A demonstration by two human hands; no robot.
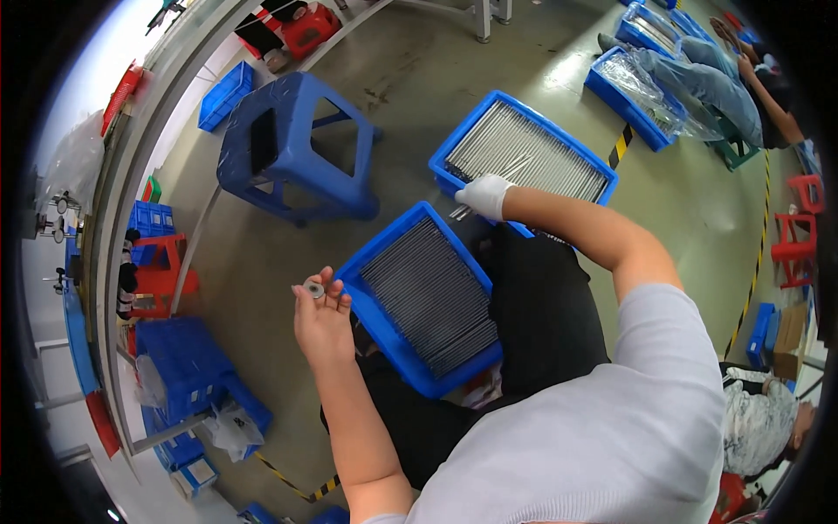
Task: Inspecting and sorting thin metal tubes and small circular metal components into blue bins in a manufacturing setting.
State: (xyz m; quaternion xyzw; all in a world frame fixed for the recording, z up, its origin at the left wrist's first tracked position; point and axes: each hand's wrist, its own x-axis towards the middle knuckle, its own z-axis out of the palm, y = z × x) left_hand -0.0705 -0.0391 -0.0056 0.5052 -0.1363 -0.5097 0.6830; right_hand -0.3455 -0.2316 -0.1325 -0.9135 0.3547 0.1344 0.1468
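My left hand [323,327] is bare and palm up, its thumb and fingers closed on a small round metal ring [314,289] beside the near bin's left corner. My right hand [486,196], in a white glove, grips a few thin metal rods [460,212] at the near edge of the far blue bin [443,182]. That bin holds many silvery metal rods [515,148], a few lying crosswise on top. Between my legs sits the near blue bin [378,327], with rows of darker rods [428,297] laid side by side.
A blue plastic stool [292,144] with a dark flat rectangle on its seat stands ahead to the left. Blue crates [179,358] are stacked at left, by a metal frame. At far right, a seated co-worker [711,79] sits beside other blue bins [620,109].
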